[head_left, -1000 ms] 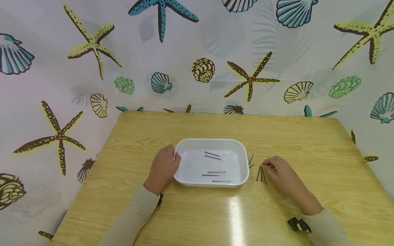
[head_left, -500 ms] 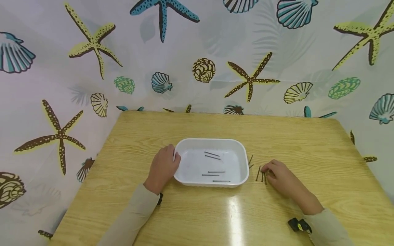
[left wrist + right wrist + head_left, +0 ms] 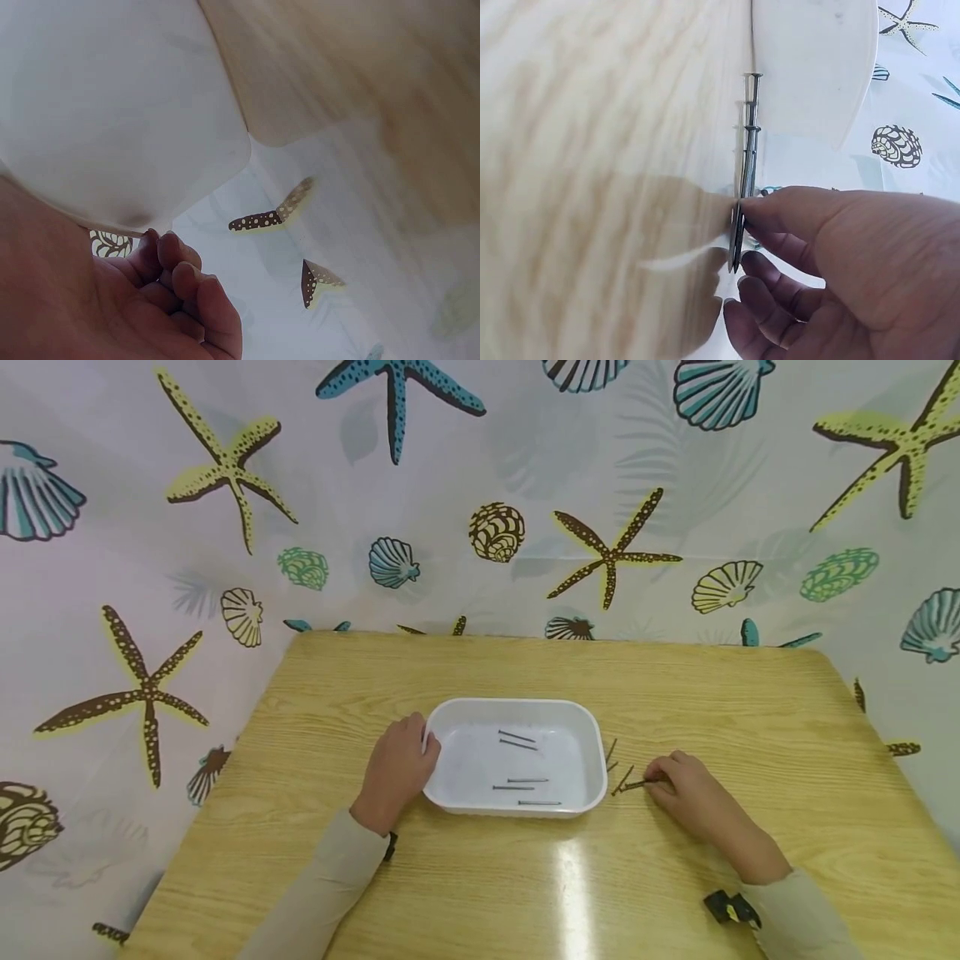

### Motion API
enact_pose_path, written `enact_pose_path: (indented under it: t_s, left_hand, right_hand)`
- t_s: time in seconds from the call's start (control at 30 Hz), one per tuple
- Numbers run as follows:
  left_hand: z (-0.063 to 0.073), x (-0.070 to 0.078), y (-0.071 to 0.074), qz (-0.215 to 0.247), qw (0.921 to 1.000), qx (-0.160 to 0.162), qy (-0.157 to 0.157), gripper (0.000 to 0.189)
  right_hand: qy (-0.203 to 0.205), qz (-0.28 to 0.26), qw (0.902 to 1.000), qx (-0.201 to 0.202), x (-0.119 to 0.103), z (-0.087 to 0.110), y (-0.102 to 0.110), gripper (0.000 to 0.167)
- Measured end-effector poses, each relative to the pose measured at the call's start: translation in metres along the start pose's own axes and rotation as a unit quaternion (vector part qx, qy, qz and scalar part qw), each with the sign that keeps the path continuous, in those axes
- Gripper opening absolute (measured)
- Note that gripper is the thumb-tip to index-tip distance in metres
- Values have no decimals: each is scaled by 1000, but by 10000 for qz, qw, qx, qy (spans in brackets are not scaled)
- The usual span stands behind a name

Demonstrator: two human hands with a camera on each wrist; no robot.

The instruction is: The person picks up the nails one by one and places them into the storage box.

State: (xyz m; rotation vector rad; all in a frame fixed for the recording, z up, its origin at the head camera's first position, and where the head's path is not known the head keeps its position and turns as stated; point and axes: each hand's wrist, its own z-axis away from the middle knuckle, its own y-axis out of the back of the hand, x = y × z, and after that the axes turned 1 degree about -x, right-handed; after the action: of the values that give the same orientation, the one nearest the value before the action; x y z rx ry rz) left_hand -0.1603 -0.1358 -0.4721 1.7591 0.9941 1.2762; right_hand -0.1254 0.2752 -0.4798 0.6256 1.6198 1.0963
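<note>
A white plastic tray [image 3: 513, 760] stands on the wooden table with several nails [image 3: 528, 780] lying inside it. My left hand [image 3: 397, 768] grips the tray's left rim; in the left wrist view, the curled fingers [image 3: 196, 281] are at the tray's edge. To the right of the tray, my right hand [image 3: 686, 793] pinches dark nails [image 3: 636, 785] between thumb and fingertips, close to the tabletop. Their heads point left, toward the tray. In the right wrist view, long nails [image 3: 748, 161] run past the thumb tip; how many are held cannot be told.
A loose nail [image 3: 622, 779] lies slanted between the tray and my right hand. More nails [image 3: 611, 752] lie against the tray's right side, partly hidden by it. A shell-and-starfish cloth [image 3: 525, 485] hangs behind the wooden table [image 3: 480, 668].
By my right fingertips, nails that pointed toward me have swung round to point left. The loose nail beside them now lies more slanted. My left hand and the tray stay put.
</note>
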Motion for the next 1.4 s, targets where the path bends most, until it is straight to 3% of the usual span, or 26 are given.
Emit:
enact_pose_path:
  t_s: [0.7,1.4]
  left_hand:
    - [-1,-3,-2,-11,10000,-21,-3,21]
    - [0,-4,-3,54,10000,-44,18,21]
  right_hand:
    - [65,-504,9978,-428,-1,1,1,4]
    - [-46,-456,9988,178,-6,2,3,6]
